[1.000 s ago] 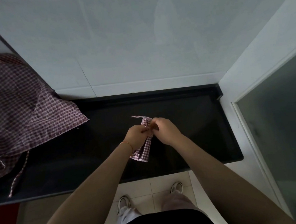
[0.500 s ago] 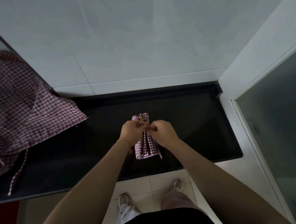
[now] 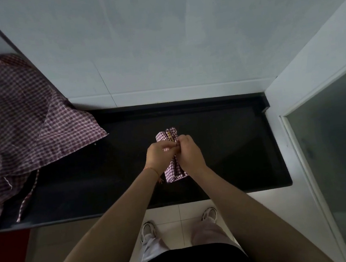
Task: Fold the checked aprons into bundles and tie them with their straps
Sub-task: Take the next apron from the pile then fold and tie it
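head view: we look down past both forearms at a black bench (image 3: 223, 147) set against a pale wall.
far left: unfolded checked aprons (image 3: 18, 130) lie heaped over the bench's left end, one corner spread flat on the top and a loose strap (image 3: 28, 196) trailing toward the front edge.
centre: the bundle (image 3: 173, 169) sits between our hands, a narrow folded checked roll lying front to back, its far end showing past the knuckles.
left hand: our left hand (image 3: 160, 156) has its fingers curled in, pinching what looks like strap at the middle of the bundle; a thin bracelet (image 3: 151, 169) sits on that wrist.
right hand: our right hand (image 3: 188, 152) meets it, fingers curled and pinching at the same spot, its heel over the bundle's right side.
progress: we judge the folding of this apron done and the tying under way; whether the knot is closed we cannot tell, since the fingers cover it.
left to do: the heap on the left is not yet folded or tied.
writing: we can read no brand, label or lettering anywhere.
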